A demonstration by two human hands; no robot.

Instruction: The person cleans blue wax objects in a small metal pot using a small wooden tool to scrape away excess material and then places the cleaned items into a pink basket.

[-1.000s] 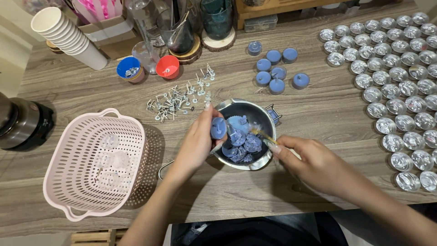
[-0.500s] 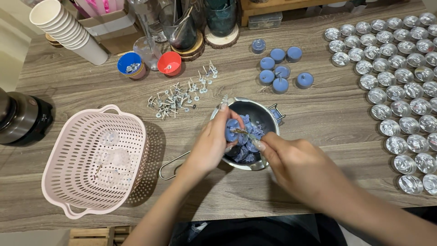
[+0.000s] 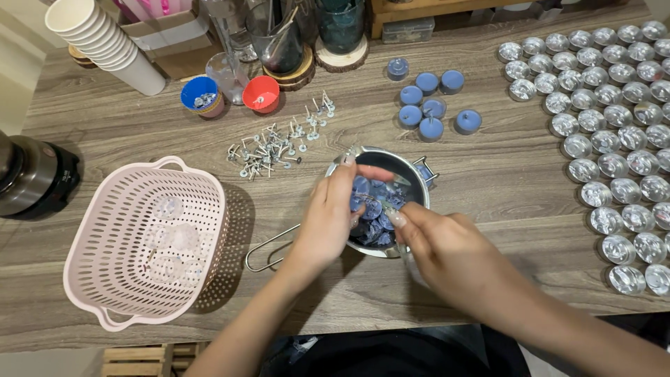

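Both hands, left hand [image 3: 333, 213] and right hand [image 3: 447, 244], pinch blue wax pieces [image 3: 373, 209] inside one metal pot [image 3: 419, 174]; seven blue tealights [image 3: 431, 112] beyond.

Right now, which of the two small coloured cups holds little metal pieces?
The blue cup, left of the red cup; silvery bits lie inside it, whereas the red one looks nearly bare.

Both forearms reach forward and angle inward until the hands nearly meet. The left hand [image 3: 331, 213] is curled, fingers bent downward. The right hand [image 3: 443, 244] pinches, thumb and fingertips drawn together, pointing toward the left.
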